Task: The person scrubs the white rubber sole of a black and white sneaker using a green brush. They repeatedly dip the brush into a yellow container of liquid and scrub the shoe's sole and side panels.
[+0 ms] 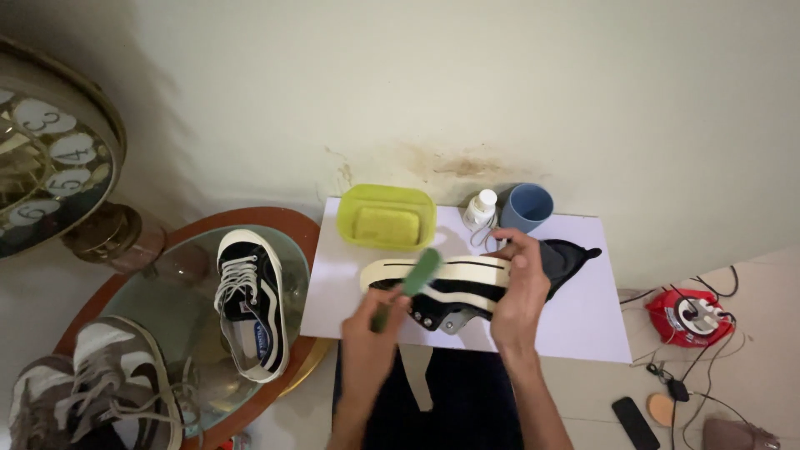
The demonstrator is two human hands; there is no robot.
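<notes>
My right hand (518, 287) grips a black sneaker with a cream sole (454, 279), held on its side over a white sheet (583, 317). A green brush (412, 279) is in my left hand (372, 321), its head resting against the sole near the toe. The shoe's black upper (567, 254) sticks out to the right behind my right hand.
A yellow-green tub (387, 217) with a sponge, a small white bottle (481, 208) and a blue cup (527, 207) stand at the sheet's far edge. A matching sneaker (250, 300) lies on a round glass table (183, 333) with grey shoes (100, 383). Red device (687, 315), cables, phone (635, 421) right.
</notes>
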